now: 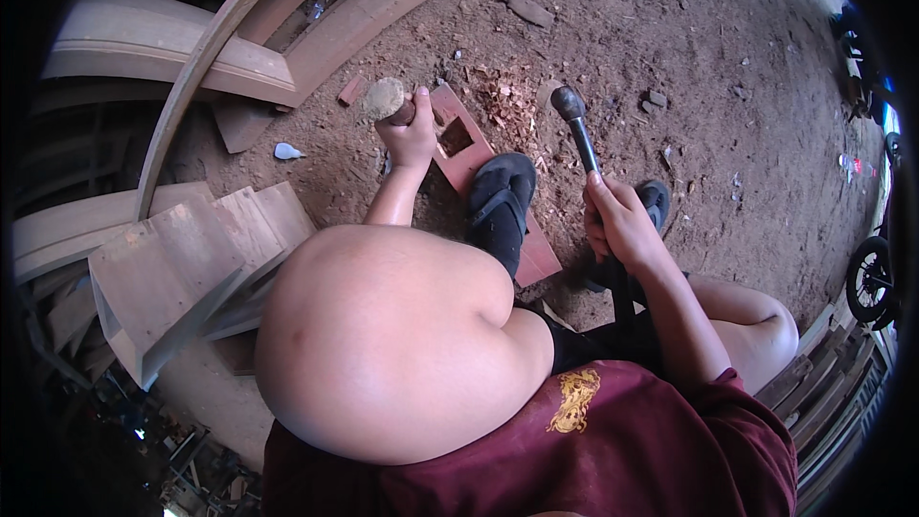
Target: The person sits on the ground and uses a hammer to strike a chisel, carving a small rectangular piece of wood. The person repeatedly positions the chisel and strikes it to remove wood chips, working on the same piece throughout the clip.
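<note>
My left hand (410,142) is wrapped round the wooden handle of a chisel (386,100), whose pale, frayed top faces up; its blade is hidden. Beside that hand lies a reddish wooden board (461,172) with a rectangular hole (455,137) cut in it. My left foot, in a dark flip-flop (502,188), rests on the board. To the right, my right hand (620,218) grips the dark shaft of a hammer (579,129). The hammer's rounded black head is raised beyond the hand, apart from the chisel.
Wood shavings (509,101) are scattered on the dirt floor (613,29) past the board. Curved timber pieces (383,19) stand at the far left, and a wooden box-like piece (172,273) is near my left knee. A wheel (869,280) and stacked planks (828,378) are at the right.
</note>
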`<state>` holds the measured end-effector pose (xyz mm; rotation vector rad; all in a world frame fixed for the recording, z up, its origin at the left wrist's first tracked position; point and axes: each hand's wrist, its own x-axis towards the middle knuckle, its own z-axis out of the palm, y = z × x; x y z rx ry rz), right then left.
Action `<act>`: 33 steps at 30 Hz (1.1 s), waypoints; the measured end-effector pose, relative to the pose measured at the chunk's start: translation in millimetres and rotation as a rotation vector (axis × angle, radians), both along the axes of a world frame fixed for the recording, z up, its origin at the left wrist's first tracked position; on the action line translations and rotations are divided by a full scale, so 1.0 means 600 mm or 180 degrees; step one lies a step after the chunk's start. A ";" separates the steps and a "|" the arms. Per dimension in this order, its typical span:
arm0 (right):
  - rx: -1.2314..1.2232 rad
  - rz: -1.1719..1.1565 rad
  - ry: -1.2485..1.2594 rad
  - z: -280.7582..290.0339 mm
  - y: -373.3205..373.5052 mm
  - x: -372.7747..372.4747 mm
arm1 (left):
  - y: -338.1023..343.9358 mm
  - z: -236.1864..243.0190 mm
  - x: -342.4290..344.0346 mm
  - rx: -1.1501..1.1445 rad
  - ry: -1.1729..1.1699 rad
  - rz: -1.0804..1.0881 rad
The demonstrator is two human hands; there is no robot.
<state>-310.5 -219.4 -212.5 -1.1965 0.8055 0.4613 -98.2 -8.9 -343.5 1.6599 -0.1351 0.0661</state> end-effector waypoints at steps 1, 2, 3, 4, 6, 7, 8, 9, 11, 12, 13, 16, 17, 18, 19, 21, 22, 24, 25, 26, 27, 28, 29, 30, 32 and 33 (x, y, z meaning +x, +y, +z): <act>-0.0018 0.0016 -0.0026 0.002 -0.001 0.001 | 0.001 -0.003 0.000 0.0110 -0.0063 0.0029; 0.0007 0.0013 -0.0068 0.004 -0.001 0.002 | 0.002 -0.005 0.001 0.0286 0.0024 0.0063; -0.0112 0.0082 -0.0078 0.006 -0.002 0.003 | 0.003 -0.006 0.002 0.0111 -0.0091 0.0061; -0.0190 0.0139 -0.0104 0.008 -0.002 0.004 | 0.005 -0.007 0.002 0.0002 -0.0055 0.0072; -0.0257 0.0194 -0.0135 0.011 -0.001 0.005 | 0.007 -0.009 0.002 -0.0151 -0.0012 0.0082; -0.0243 0.0189 -0.0131 0.012 0.000 0.005 | 0.009 -0.009 0.002 -0.0193 0.0004 0.0079; -0.0230 0.0183 -0.0121 0.012 0.001 0.006 | 0.010 -0.009 0.001 -0.0235 0.0025 0.0073; -0.0183 0.0156 -0.0114 0.012 0.002 0.006 | 0.010 -0.009 0.000 -0.0257 0.0106 0.0076; -0.0076 0.0081 -0.0072 0.012 0.004 0.006 | 0.011 -0.008 -0.002 -0.0278 0.0385 0.0063; -0.0092 0.0094 -0.0098 0.012 0.005 0.006 | 0.012 -0.008 -0.003 -0.0268 0.0244 0.0058; -0.0093 0.0091 -0.0090 0.012 0.006 0.006 | 0.012 -0.007 -0.004 -0.0233 0.0226 0.0040; 0.0030 0.0044 -0.0051 0.013 0.008 0.005 | 0.012 -0.004 -0.005 -0.0284 0.0284 0.0042; 0.0148 -0.0004 -0.0054 0.013 0.008 0.006 | 0.011 -0.003 -0.004 -0.0305 0.0454 0.0045; 0.0062 0.0038 -0.0038 0.013 0.009 0.006 | 0.011 -0.001 -0.003 -0.0333 0.0272 0.0052; 0.0031 0.0055 -0.0039 0.014 0.010 0.007 | 0.010 0.000 -0.002 -0.0341 0.0223 0.0053; 0.0016 0.0071 -0.0054 0.015 0.012 0.008 | 0.008 0.003 0.001 -0.0703 0.0298 0.0099; 0.0033 0.0068 -0.0067 0.015 0.013 0.009 | 0.006 0.004 0.003 -0.1058 0.0423 0.0142; 0.0067 0.0065 -0.0075 0.015 0.014 0.010 | 0.003 0.005 0.006 -0.1273 0.0509 0.0083; 0.0080 0.0068 -0.0075 0.015 0.014 0.010 | 0.003 0.004 0.006 -0.0936 0.0391 0.0063; 0.0095 0.0071 -0.0095 0.015 0.014 0.010 | 0.002 0.004 0.007 -0.0614 0.0300 -0.0012; 0.0075 0.0094 -0.0077 0.014 0.013 0.009 | 0.001 0.003 0.007 -0.0292 0.0209 -0.0085; 0.0059 0.0115 -0.0081 0.014 0.012 0.008 | 0.001 0.002 0.007 -0.0116 0.0142 -0.0089; 0.0089 0.0150 -0.0104 0.013 0.012 0.006 | 0.001 0.000 0.006 -0.0085 0.0074 -0.0095; 0.0036 0.0145 -0.0097 0.013 0.011 0.005 | 0.001 -0.001 0.005 -0.0053 0.0006 -0.0103; 0.0013 0.0149 -0.0140 0.013 0.012 0.003 | 0.002 -0.003 0.003 0.0041 -0.0110 -0.0128; -0.0024 0.0167 -0.0118 0.014 0.013 0.003 | 0.003 -0.004 0.003 0.0098 -0.0157 -0.0144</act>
